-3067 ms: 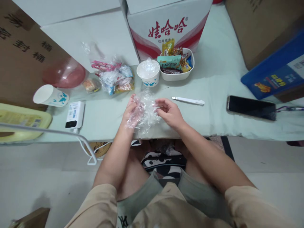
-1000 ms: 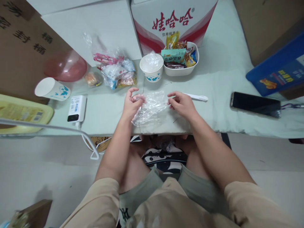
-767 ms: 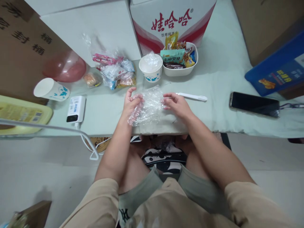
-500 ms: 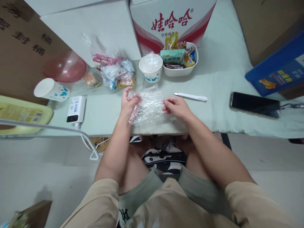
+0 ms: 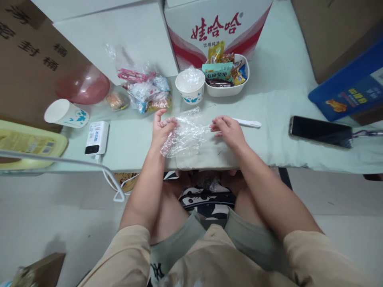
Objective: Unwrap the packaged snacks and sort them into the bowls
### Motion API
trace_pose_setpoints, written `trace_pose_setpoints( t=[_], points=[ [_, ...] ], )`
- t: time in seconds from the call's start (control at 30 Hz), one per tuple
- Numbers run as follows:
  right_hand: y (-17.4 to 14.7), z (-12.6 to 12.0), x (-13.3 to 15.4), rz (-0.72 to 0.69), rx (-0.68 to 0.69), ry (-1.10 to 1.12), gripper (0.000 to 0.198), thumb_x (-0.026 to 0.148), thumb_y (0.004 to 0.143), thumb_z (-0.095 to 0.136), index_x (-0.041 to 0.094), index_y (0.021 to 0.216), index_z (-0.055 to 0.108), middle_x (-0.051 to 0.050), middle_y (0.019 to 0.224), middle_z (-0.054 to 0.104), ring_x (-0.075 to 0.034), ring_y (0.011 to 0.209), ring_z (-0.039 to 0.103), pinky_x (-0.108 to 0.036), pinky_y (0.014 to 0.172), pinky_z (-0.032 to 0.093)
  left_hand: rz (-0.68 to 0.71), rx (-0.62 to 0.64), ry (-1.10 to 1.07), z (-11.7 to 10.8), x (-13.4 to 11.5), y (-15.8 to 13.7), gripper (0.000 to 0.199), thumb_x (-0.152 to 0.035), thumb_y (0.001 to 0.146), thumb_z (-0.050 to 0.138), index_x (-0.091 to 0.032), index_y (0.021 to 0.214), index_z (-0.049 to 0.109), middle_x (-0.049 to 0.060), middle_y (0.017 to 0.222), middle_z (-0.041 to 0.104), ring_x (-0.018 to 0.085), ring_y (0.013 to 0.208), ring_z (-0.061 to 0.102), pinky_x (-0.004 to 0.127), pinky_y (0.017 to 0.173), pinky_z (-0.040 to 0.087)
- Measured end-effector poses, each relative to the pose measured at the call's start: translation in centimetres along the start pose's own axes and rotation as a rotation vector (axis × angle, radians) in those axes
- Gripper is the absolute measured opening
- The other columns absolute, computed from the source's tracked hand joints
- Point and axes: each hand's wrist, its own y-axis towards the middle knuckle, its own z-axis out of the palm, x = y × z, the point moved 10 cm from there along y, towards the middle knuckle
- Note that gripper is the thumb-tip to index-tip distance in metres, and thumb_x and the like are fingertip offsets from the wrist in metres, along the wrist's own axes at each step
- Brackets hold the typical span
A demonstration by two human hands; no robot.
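A crinkled clear plastic bag (image 5: 190, 133) is spread between my hands, just above the front part of the table. My left hand (image 5: 162, 129) grips its left side, thumb pressed on the film and the index finger raised. At the right edge, the fingertips of my right hand (image 5: 229, 129) pinch a thin drawn-out bit of the film. Behind my right hand lies a white utility knife (image 5: 248, 122), its left end covered by the hand. Beyond the bag stands a white paper cup (image 5: 191, 93) stuffed with crumpled clear plastic.
A white bowl (image 5: 227, 91) of packaged snacks stands beside the cup. Several wrapped packets (image 5: 146, 89) lie at the back left, near a tipped paper cup (image 5: 67, 113) and a power bank (image 5: 97, 137). On the right are a phone (image 5: 321, 131) and blue box (image 5: 353, 79). Cartons (image 5: 215, 28) line the back.
My right hand has moved a little to the right, drawing a thin strip of the film with it and covering the knife's left end. My left hand has stayed in place.
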Motion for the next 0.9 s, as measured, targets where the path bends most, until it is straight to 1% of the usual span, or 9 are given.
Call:
trace_pose_setpoints(
  t=[0.17,0.27,0.37,0.43,0.5,0.57,0.67,0.8,0.9],
  points=[
    [0.1,2.3,-0.2,0.014,0.108,0.074,0.027,0.043,0.074,0.072,0.020,0.088,0.065,-0.003,0.081,0.073,-0.014,0.072,0.066,-0.025,0.062,0.052,-0.025,0.049,0.000,1.1,0.3,-0.7,0.071,-0.030,0.052,0.093,-0.031,0.110,0.052,-0.005,0.078,0.066,0.012,0.061,0.064,0.021,0.052,0.041],
    [0.3,2.0,-0.4,0.032,0.090,0.021,0.020,0.038,0.075,0.070,0.019,0.079,0.064,-0.002,0.072,0.069,-0.014,0.063,0.063,-0.025,0.058,0.049,-0.028,0.063,-0.008,1.4,0.5,-0.5,0.069,-0.029,0.053,0.093,-0.030,0.109,0.053,-0.005,0.077,0.067,0.011,0.058,0.063,0.021,0.050,0.041],
    [0.4,0.8,-0.8,0.059,0.016,0.050,0.022,0.042,0.080,0.065,0.021,0.084,0.063,-0.002,0.080,0.071,-0.016,0.074,0.068,-0.024,0.061,0.051,-0.026,0.047,0.037,1.4,0.7,-0.4,0.062,-0.025,0.059,0.088,-0.028,0.109,0.052,-0.004,0.076,0.067,0.010,0.057,0.063,0.019,0.047,0.038],
    [0.3,0.6,-0.8,0.047,-0.008,0.128,0.029,0.044,0.079,0.068,0.024,0.098,0.061,-0.002,0.094,0.073,-0.017,0.089,0.069,-0.026,0.070,0.054,-0.013,0.050,0.062,1.7,0.5,-0.6,0.060,-0.022,0.062,0.085,-0.027,0.111,0.051,-0.004,0.076,0.067,0.010,0.057,0.063,0.018,0.048,0.038],
    [0.1,1.4,-0.8,0.036,0.045,0.156,0.050,0.040,0.072,0.077,0.027,0.116,0.056,-0.002,0.102,0.073,-0.018,0.093,0.069,-0.030,0.078,0.056,-0.007,0.074,0.074,2.3,0.3,-1.0,0.062,-0.021,0.064,0.084,-0.027,0.116,0.050,-0.004,0.078,0.068,0.010,0.057,0.063,0.018,0.049,0.039],
    [-0.3,2.5,-0.8,0.042,0.127,0.108,0.069,0.032,0.065,0.083,0.028,0.126,0.050,-0.001,0.095,0.072,-0.018,0.085,0.069,-0.032,0.078,0.056,-0.015,0.091,0.077,2.7,0.3,-1.4,0.066,-0.023,0.064,0.085,-0.028,0.120,0.049,-0.003,0.080,0.070,0.010,0.058,0.064,0.018,0.050,0.041],
    [-0.5,3.0,-0.4,0.017,0.158,0.045,0.065,0.028,0.068,0.078,0.028,0.126,0.049,0.002,0.084,0.068,-0.016,0.070,0.066,-0.032,0.070,0.055,-0.102,0.069,0.064,2.2,1.1,-1.6,0.067,-0.031,0.066,0.087,-0.028,0.121,0.049,-0.002,0.081,0.071,0.011,0.058,0.065,0.019,0.051,0.045],
    [-0.1,1.9,0.2,-0.028,0.094,0.058,0.063,0.035,0.069,0.077,0.030,0.126,0.049,0.001,0.090,0.068,-0.016,0.069,0.066,-0.031,0.066,0.055,-0.384,0.199,0.054,2.6,3.5,-2.4,0.045,-0.037,0.065,0.087,-0.018,0.096,0.060,0.000,0.072,0.069,0.013,0.060,0.066,0.023,0.057,0.052],
    [0.2,1.2,-0.1,-0.006,0.052,0.127,0.062,0.050,0.069,0.078,0.030,0.121,0.051,-0.003,0.100,0.071,-0.019,0.080,0.069,-0.033,0.070,0.056,-0.344,0.272,0.026,3.3,2.8,-2.6,0.032,-0.028,0.064,0.086,-0.016,0.079,0.061,-0.001,0.068,0.065,0.012,0.063,0.065,0.022,0.061,0.053]
  ],
)
